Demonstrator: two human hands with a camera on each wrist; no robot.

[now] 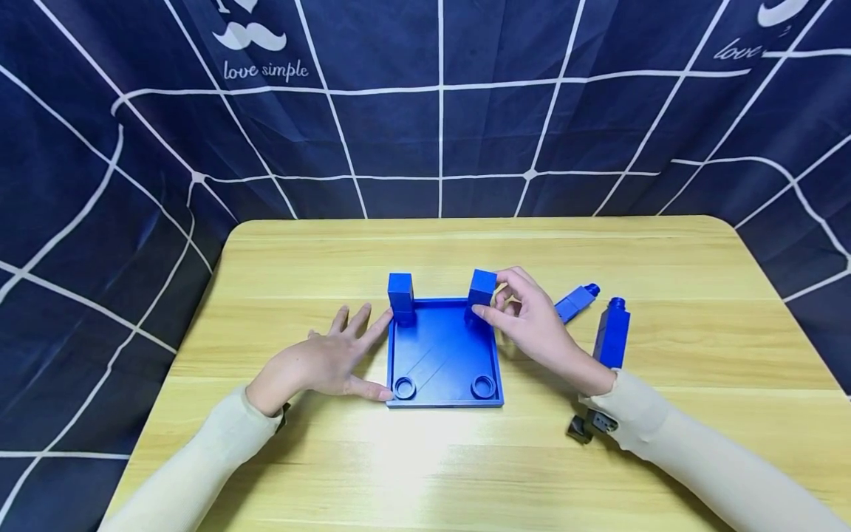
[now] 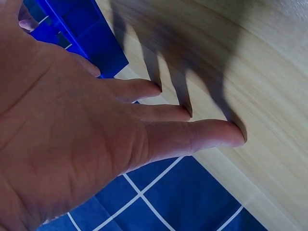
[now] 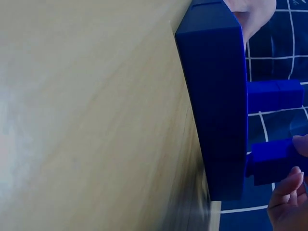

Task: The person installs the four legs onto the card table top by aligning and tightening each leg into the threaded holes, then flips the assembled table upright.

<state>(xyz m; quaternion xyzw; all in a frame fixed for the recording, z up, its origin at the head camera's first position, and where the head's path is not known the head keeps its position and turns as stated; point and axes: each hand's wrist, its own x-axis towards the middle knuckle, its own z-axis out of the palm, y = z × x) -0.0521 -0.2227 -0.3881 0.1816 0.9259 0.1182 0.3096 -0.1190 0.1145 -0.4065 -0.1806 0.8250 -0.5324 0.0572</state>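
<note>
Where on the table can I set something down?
Free: the table in front of the tray, between the sleeves, and behind the tray toward the curtain. Crowded: right of the tray, with the right hand and two loose posts.

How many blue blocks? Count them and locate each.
4: the left block stands at the far-left corner of the tray; the right hand pinches the second block at its far-right corner; the slanting block and wrist-side block are right of the tray. Others may be hidden.
</note>
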